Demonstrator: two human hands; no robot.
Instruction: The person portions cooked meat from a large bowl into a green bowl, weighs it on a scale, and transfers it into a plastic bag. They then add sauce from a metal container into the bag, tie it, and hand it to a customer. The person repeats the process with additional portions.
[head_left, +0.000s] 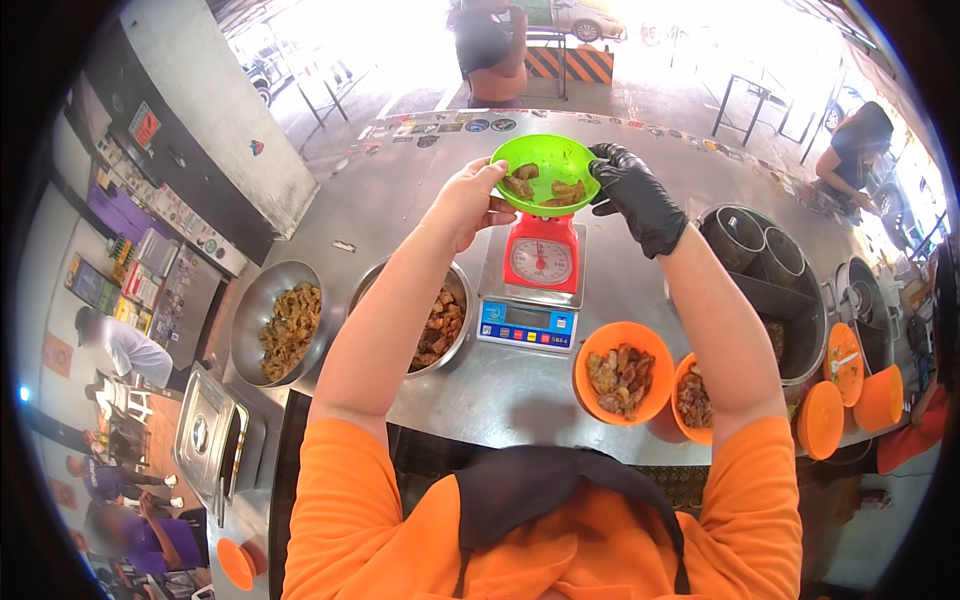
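A shallow green plastic bowl (544, 154) with a few pieces of meat (568, 192) in it is at the top of a red dial kitchen scale (541, 255). My bare left hand (474, 199) grips its left rim, thumb on the inside edge. On the opposite rim is my right hand (637, 195) in a black glove, fingers curled over the edge. Whether the bowl rests on the scale or is just above it, I cannot tell. The red scale stands on the steel platform of a blue-and-white digital scale (529, 324).
Steel bowls of meat, one paler (291, 330) and one browner (442, 322), are at left. Orange bowls of meat (622, 375) stand right, near a large round steel pot (780, 300). A lidded steel pan (202, 424) is lower left. Other people stand beyond the steel counter (420, 180).
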